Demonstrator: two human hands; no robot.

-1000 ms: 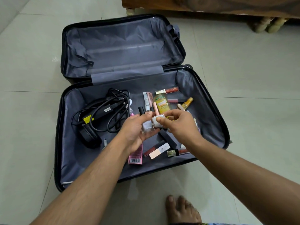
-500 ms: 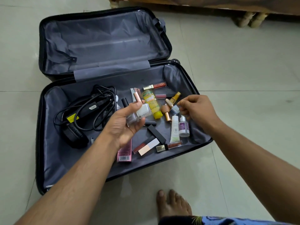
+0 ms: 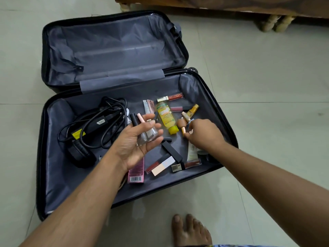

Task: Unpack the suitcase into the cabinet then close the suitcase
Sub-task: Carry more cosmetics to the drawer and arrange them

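Tiled floor: open suitcase mostly unpacked; small bottles held in curled left fingers, right fingers pinching another.

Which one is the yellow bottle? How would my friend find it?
Look in the open suitcase on the floor, in the nearer half, where the small makeup things lie. The yellow bottle lies between the left hand and the right hand. It alone has a bright yellow cap and a yellow label.
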